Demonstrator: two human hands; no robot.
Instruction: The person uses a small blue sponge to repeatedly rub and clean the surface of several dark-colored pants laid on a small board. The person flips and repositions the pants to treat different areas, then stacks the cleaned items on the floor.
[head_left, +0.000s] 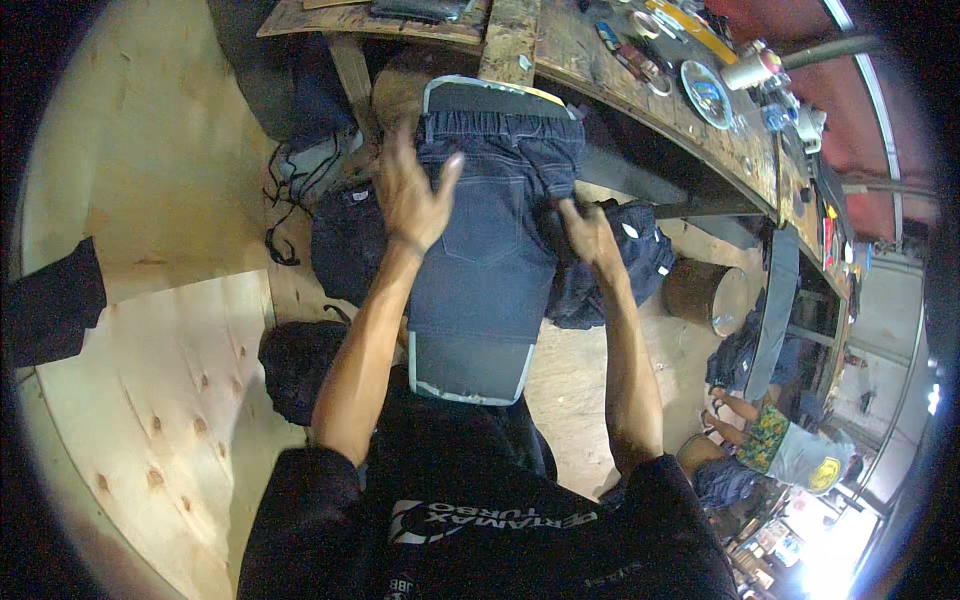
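Shirt (470, 560): one, black, lower centre of frame. Left sleeve (300, 505) and right sleeve (672, 500): short, plain black, loose. Chest print (490, 522): white block lettering in two lines, inverted in frame, curved emblem at its left end. Smaller pale print (402, 588): at bottom edge. Forearms (370, 350): bare. Left hand (413, 200), right hand (590, 235): bare, five-fingered type.
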